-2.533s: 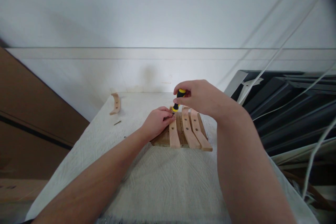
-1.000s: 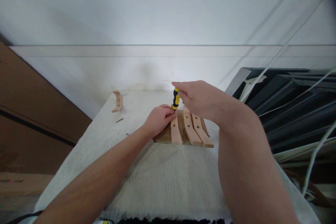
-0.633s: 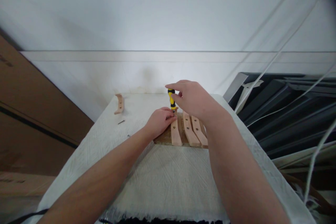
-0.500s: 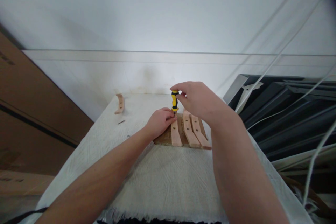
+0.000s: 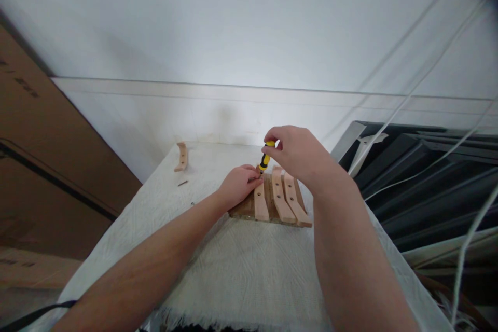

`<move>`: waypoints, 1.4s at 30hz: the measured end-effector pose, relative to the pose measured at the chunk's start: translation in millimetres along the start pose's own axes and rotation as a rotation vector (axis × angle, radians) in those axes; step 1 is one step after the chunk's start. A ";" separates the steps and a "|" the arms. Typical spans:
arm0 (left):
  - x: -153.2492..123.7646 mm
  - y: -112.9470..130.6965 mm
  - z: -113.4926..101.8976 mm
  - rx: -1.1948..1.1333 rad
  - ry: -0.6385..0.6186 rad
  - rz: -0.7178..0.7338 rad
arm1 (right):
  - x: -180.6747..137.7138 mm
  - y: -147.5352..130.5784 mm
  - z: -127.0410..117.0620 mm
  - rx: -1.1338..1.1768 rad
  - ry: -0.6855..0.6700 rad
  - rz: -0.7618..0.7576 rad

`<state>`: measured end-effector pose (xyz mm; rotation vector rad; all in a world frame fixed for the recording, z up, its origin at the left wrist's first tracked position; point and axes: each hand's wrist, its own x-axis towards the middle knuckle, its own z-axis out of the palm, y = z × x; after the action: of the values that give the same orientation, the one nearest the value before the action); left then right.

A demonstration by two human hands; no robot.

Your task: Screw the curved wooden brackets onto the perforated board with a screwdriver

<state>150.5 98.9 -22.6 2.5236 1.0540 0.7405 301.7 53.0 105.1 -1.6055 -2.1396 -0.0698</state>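
My right hand grips the handle of a yellow and black screwdriver, which leans with its top to the right. Its tip points down at the far part of a curved wooden piece with drilled holes. Beside the tip, the thumb and fingers of my left hand are pinched together; a screw there is too small to make out clearly. That wooden piece lies on a brown board. Two more curved pieces lie side by side on the board's right half.
Another curved wooden piece lies at the table's far left, with a loose screw near it. A pale cloth covers the table, which meets a white wall. Cardboard stands left; dark panels and white cables are at right.
The screwdriver has gone from nearly upright to tilted, its top moving right with my right hand. My left hand stays at the tip. The whole view has shifted slightly.
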 end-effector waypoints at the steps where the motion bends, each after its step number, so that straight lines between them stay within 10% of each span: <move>1: 0.0 -0.3 0.5 -0.005 0.003 0.003 | 0.7 0.0 0.6 -0.026 0.022 0.023; 42: 2.1 -7.0 -2.6 -0.092 -0.031 -0.030 | 0.6 7.6 2.5 0.085 -0.037 -0.051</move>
<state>146.3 105.5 -23.0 2.4290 1.0218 0.7226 307.7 56.6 101.3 -1.5159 -2.1816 0.0347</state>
